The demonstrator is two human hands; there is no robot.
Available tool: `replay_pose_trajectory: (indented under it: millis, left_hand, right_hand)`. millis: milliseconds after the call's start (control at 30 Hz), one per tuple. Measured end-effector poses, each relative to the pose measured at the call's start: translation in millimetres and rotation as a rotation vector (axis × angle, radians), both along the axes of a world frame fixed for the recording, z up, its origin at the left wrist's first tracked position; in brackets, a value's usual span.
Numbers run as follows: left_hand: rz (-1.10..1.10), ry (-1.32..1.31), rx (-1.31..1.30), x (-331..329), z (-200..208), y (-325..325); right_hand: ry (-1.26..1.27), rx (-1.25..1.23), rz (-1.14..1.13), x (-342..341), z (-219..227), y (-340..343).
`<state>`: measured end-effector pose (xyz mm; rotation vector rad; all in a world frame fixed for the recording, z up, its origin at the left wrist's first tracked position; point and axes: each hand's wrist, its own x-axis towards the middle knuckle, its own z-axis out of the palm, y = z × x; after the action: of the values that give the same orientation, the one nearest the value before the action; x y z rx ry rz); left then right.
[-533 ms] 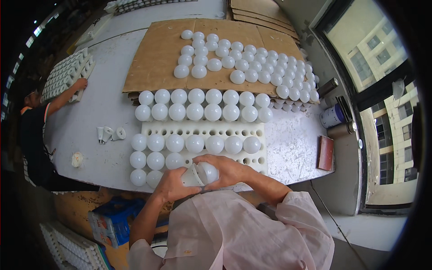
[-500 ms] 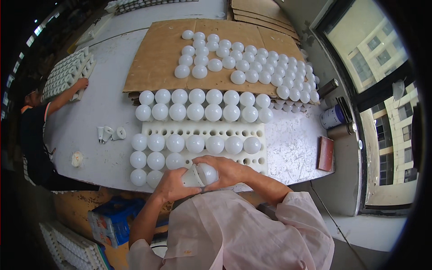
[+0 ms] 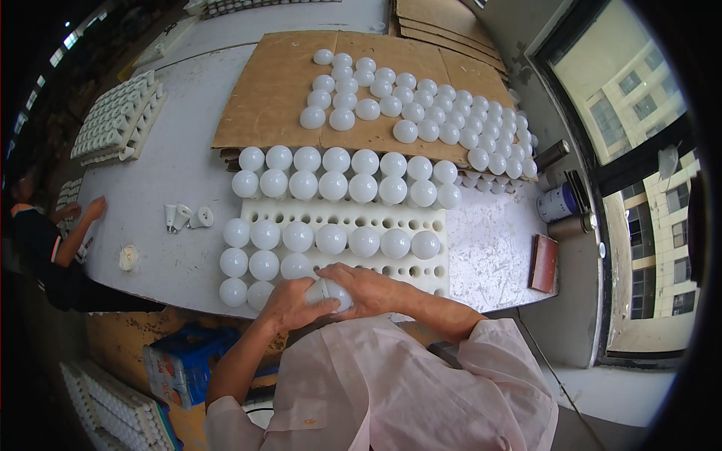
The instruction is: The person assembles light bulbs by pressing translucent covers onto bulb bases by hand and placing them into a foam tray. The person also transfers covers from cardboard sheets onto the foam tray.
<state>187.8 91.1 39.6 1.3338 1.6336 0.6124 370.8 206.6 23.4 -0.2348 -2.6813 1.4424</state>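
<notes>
My left hand (image 3: 289, 307) and my right hand (image 3: 362, 290) are closed together around one light bulb (image 3: 337, 295) at the table's near edge. The left fingers wrap its white base, and the right fingers press around its round white cover. Cover and base sit against each other; my fingers partly hide the join. Just beyond my hands lies a white foam tray (image 3: 442, 259) with rows of holes. Several round-topped bulbs (image 3: 331, 239) stand in the tray's near rows, and others fill its far rows.
Several white domes (image 3: 404, 131) lie on cardboard (image 3: 256, 90) behind the tray. Three loose bulb parts (image 3: 180, 218) and a roll (image 3: 129, 258) lie left. A filled tray (image 3: 116, 124) and a co-worker (image 3: 53, 248) are farther left. A red-brown box (image 3: 544, 263) stands right.
The cover and base, tilted apart before, are now pressed together between my hands. The co-worker's arm has drawn back from the filled tray at the left.
</notes>
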Motion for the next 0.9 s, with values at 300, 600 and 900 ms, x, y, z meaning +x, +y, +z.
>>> replay_pose_trajectory:
  millis: [300, 600, 900]
  left_hand:
    - [0.03, -0.056, -0.018, 3.6, -13.0, -3.5]
    - [0.047, -0.072, 0.065, 14.4, 8.9, -11.4]
    - [0.143, -0.306, -0.085, 11.3, 11.2, -16.7]
  right_hand:
    - [0.357, 0.02, -0.134, -10.2, -17.2, -17.5]
    - [0.69, -0.013, -0.068, -12.4, -24.1, -23.7]
    - [0.666, 0.011, 0.013, -10.1, -15.2, -22.6]
